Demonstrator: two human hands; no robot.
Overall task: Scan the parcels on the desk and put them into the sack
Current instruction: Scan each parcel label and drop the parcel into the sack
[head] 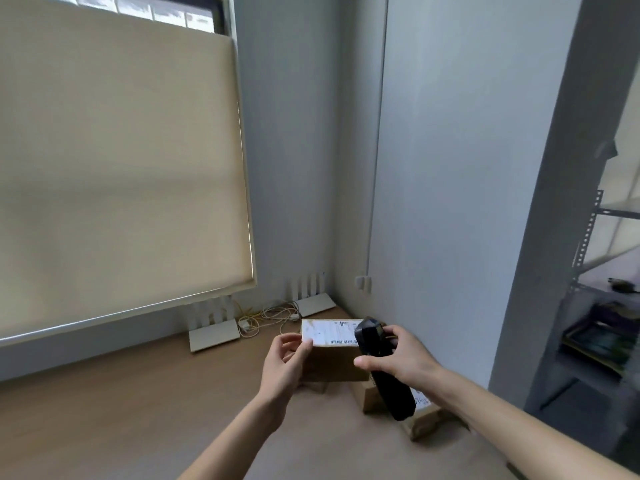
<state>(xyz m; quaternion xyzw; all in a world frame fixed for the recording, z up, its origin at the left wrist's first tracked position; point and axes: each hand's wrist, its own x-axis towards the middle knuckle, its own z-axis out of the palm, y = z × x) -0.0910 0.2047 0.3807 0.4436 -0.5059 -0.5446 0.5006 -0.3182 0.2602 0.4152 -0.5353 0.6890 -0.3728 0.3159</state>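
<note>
My left hand (284, 362) grips the left end of a brown cardboard parcel (332, 362), lifted a little above the wooden desk (138, 403). A white shipping label with a barcode (329, 332) lies on the parcel's top face. My right hand (401, 358) holds a black handheld scanner (381, 362), its head over the label's right end. Two more cardboard parcels (420, 415) lie on the desk under the scanner's handle. No sack is in view.
Two white routers (214, 336) (313, 303) with upright antennas and tangled cables (266, 318) sit at the desk's back edge, below a window blind (121, 168). A metal shelf unit (602, 306) stands at the right beyond a grey wall.
</note>
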